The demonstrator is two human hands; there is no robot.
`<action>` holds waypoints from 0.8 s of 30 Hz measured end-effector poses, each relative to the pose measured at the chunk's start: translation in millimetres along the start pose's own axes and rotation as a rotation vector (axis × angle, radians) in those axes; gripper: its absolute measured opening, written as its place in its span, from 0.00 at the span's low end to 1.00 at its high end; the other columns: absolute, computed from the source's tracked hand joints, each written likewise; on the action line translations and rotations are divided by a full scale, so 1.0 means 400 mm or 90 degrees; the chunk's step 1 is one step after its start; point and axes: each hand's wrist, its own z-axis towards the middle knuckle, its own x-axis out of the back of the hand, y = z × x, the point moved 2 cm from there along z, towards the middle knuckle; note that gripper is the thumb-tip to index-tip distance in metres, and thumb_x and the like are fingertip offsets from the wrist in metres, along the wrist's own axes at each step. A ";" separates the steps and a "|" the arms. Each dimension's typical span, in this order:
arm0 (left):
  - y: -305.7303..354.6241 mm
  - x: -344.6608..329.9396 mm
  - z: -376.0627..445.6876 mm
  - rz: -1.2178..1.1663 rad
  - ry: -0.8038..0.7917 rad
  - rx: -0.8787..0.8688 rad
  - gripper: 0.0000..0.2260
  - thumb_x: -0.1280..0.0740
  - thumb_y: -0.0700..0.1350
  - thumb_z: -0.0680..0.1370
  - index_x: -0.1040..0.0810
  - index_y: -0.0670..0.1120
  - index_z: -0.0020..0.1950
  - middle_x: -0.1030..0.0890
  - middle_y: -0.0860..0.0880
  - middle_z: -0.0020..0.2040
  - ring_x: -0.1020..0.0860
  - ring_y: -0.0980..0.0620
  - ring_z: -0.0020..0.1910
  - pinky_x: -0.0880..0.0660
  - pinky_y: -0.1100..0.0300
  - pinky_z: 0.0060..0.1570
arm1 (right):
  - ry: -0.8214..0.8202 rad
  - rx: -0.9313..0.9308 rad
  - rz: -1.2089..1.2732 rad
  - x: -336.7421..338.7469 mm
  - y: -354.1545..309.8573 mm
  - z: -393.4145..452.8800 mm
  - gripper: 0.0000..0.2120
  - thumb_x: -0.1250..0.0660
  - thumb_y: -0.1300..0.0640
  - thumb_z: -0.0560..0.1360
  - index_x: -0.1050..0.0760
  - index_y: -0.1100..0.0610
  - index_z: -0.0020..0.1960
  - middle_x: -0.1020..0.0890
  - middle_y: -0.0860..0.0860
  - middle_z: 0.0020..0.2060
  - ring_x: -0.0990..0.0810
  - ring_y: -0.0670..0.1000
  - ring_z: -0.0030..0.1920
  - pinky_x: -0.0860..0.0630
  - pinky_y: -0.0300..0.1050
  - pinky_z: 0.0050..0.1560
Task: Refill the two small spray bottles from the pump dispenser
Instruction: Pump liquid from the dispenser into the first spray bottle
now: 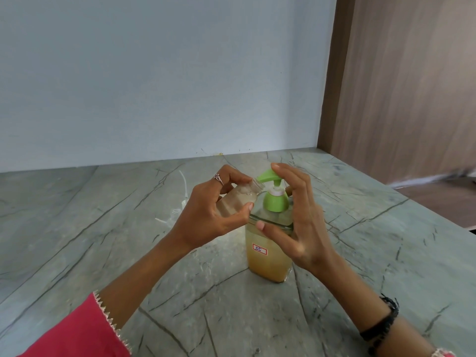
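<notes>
Left hand (206,210) tips a small spray bottle (238,197) to the spout of the pump dispenser (269,243).

The left hand grips the uncapped bottle, its open neck just under the green pump head (270,176). The right hand (296,215) has fingers straight, one fingertip on the pump head and the thumb against the dispenser's shoulder. The dispenser stands on the bench (128,253) between the hands, amber liquid inside.

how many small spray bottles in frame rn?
1. The small spray bottle is held tilted in the left hand, its open mouth at the nozzle of the pump dispenser. A second may be hidden behind the hands.
</notes>
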 end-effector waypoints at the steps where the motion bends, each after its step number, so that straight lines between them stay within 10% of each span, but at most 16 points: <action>1: 0.001 0.000 0.000 -0.001 0.002 0.001 0.12 0.32 0.49 0.68 0.29 0.56 0.49 0.20 0.58 0.45 0.20 0.57 0.43 0.24 0.71 0.38 | -0.003 0.004 -0.002 0.000 -0.001 0.000 0.36 0.34 0.45 0.68 0.42 0.50 0.73 0.39 0.35 0.69 0.28 0.40 0.62 0.25 0.34 0.47; 15: -0.009 -0.007 -0.005 0.013 0.009 0.001 0.12 0.32 0.50 0.68 0.29 0.57 0.49 0.20 0.56 0.46 0.20 0.55 0.42 0.24 0.68 0.37 | 0.020 -0.018 0.019 0.002 -0.008 0.009 0.28 0.33 0.45 0.66 0.35 0.50 0.62 0.33 0.44 0.55 0.28 0.38 0.50 0.28 0.42 0.37; 24: -0.009 -0.010 -0.004 0.012 0.022 -0.004 0.12 0.32 0.49 0.68 0.29 0.56 0.49 0.20 0.61 0.48 0.20 0.57 0.42 0.25 0.71 0.39 | -0.008 -0.016 -0.011 0.003 0.005 0.000 0.35 0.34 0.43 0.67 0.42 0.50 0.71 0.36 0.39 0.62 0.27 0.39 0.51 0.25 0.41 0.39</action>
